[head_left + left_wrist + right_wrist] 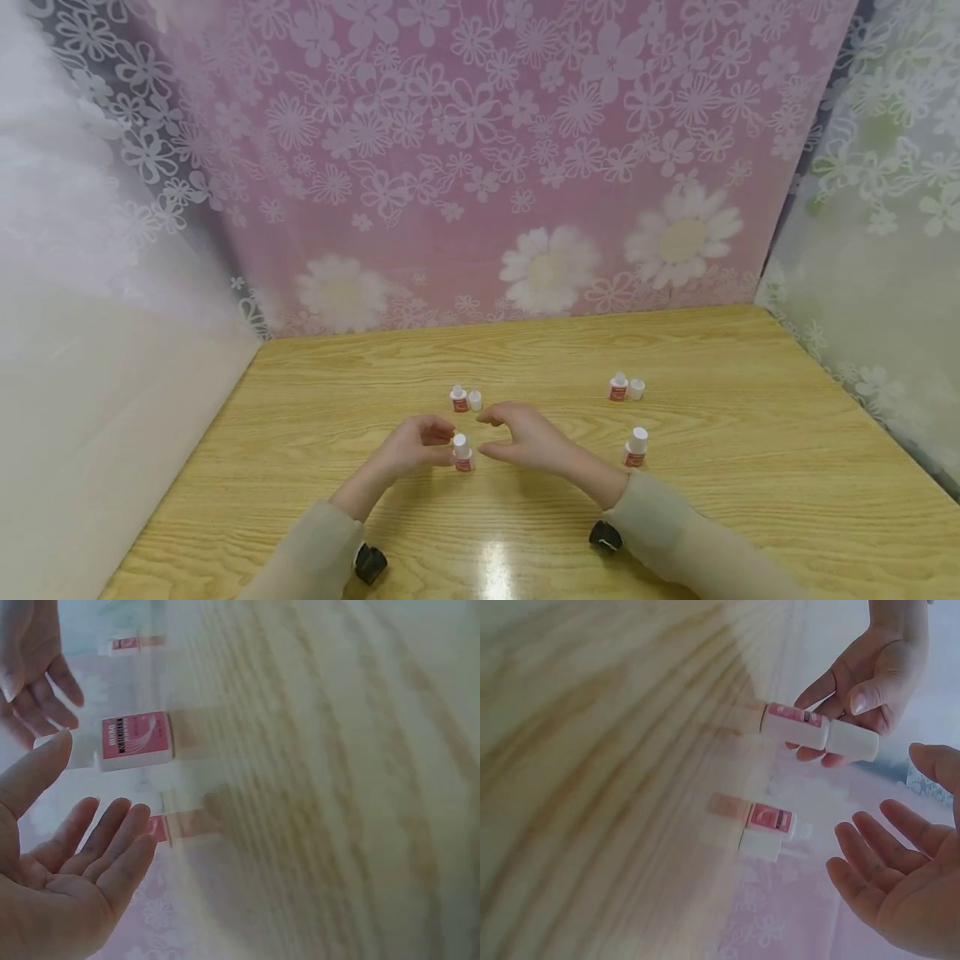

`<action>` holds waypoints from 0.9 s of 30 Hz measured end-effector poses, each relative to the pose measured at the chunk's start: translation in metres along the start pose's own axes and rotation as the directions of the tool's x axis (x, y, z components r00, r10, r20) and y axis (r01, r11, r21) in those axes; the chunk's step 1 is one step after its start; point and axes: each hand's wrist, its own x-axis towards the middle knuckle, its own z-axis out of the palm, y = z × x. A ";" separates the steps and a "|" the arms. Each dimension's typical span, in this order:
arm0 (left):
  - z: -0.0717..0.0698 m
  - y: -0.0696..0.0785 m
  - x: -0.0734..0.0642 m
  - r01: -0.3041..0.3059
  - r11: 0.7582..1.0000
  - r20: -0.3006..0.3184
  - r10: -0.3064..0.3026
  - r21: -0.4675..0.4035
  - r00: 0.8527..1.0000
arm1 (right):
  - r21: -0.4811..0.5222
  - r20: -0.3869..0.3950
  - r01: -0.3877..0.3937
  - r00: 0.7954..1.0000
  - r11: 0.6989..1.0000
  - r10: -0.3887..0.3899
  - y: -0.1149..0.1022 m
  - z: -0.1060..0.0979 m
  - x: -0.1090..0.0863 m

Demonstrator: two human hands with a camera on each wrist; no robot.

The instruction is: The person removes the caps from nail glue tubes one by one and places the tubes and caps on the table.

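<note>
A small white bottle (464, 457) with a red label and a white cap stands upright on the wooden table. My left hand (417, 444) is at its left, fingers and thumb spread in a loose curve beside it. From the right, my right hand (527, 439) faces the same bottle across a gap, thumb and fingers apart. In the left wrist view the bottle (136, 741) shows its red label between the two hands. Just behind it stands an uncapped bottle (459, 400) with its white cap (476, 402) beside it.
At the right stands another capped bottle (635, 447). Behind that one is an open bottle (618, 387) with a loose cap (637, 389) next to it. Flowered curtains (480, 167) enclose the table's (337, 367) back and sides.
</note>
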 end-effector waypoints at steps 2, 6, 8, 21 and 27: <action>0.001 -0.001 0.001 -0.006 1.000 0.004 0.006 -0.025 1.000 | 0.024 0.003 -0.002 1.000 1.000 0.002 -0.001 0.003 0.003; 0.005 -0.004 0.003 -0.025 0.998 0.016 0.026 -0.057 1.000 | 0.046 0.012 -0.010 1.000 0.999 0.010 -0.005 0.010 0.010; 0.007 -0.005 0.004 -0.033 0.997 0.023 0.035 -0.067 0.999 | 0.050 0.013 -0.013 1.000 0.999 0.012 -0.007 0.013 0.012; 0.019 -0.011 0.007 -0.032 0.999 -0.044 0.033 0.026 0.998 | 0.075 -0.014 0.044 0.999 0.996 -0.043 -0.010 0.027 0.022; 0.021 -0.009 0.009 0.001 0.998 -0.059 0.002 0.058 0.998 | 0.065 -0.003 -0.006 1.000 0.998 0.006 -0.011 0.027 0.023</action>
